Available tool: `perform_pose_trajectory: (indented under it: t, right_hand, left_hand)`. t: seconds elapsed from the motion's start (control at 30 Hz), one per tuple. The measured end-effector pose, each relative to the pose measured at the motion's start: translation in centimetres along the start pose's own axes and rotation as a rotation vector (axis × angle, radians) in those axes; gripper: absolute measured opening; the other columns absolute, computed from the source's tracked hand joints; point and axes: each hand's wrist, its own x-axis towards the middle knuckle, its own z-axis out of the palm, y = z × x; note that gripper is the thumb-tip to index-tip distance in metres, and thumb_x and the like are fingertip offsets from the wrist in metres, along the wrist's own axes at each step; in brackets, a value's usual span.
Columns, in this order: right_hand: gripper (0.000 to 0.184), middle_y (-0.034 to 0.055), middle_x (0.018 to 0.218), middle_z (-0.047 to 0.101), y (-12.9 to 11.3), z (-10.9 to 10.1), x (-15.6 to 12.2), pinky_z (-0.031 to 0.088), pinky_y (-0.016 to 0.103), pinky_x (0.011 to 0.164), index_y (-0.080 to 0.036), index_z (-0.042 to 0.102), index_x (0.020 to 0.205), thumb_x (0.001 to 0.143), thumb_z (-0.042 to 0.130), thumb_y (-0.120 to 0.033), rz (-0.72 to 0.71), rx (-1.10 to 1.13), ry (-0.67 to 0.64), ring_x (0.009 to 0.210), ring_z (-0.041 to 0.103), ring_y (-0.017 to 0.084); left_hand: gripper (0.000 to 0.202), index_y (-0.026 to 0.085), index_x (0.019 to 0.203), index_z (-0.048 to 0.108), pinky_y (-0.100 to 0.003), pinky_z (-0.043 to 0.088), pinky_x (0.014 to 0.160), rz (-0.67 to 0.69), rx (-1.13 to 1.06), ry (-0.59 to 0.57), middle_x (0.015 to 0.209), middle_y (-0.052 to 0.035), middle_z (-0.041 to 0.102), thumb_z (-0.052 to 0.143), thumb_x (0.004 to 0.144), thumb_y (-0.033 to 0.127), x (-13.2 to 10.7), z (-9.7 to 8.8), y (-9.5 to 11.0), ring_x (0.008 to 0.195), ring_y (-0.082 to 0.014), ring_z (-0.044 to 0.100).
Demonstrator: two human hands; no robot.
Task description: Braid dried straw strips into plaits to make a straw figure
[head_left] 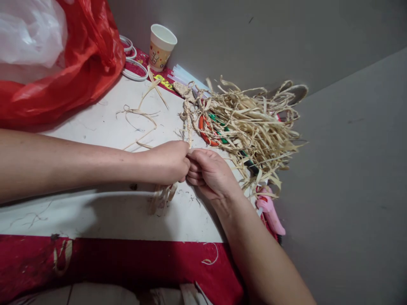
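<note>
My left hand (167,162) and my right hand (210,171) meet knuckle to knuckle over the white tabletop (104,212). Both are closed on a braided straw cord (188,120) that runs up from between them toward a pile of loose straw strips (254,123). Loose ends of the straw (162,197) hang out below my left fist. The pile lies just beyond my right hand, near the table's right edge.
A red plastic bag (70,72) with a clear bag inside fills the far left. A paper cup (160,46) and white rings (135,70) stand at the back. Orange and green tool handles (206,129) lie under the straw. A pink object (270,209) sits at the right edge. Stray straw (140,112) lies mid-table.
</note>
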Motion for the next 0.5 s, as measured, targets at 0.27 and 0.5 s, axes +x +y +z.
perform_pose_trajectory:
  t: [0.27,0.5]
  right_hand:
    - [0.031,-0.0117,0.039,0.024,0.0,-0.1,0.0,0.013,0.013,0.031,-0.018,0.038,0.053,0.074,0.060,-0.019,-0.009,0.020,0.016,0.031,0.016,0.000]
    - [0.020,-0.0121,0.041,0.023,-0.5,-0.4,0.1,0.012,0.012,0.031,-0.014,0.051,0.060,0.077,0.058,-0.021,0.013,0.055,-0.052,0.034,0.012,0.001]
  left_hand:
    - [0.019,0.014,0.077,0.060,-0.022,0.035,0.041,-0.030,-0.095,-0.214,0.047,-0.0026,0.058,0.045,0.073,0.023,0.0,-1.1,0.6,0.039,-0.0134,0.051]
    - [0.018,0.011,0.072,0.063,-0.025,0.036,0.053,-0.054,-0.074,-0.215,0.052,-0.0031,0.059,0.049,0.074,0.021,1.1,-4.6,0.6,0.044,-0.0094,0.048]
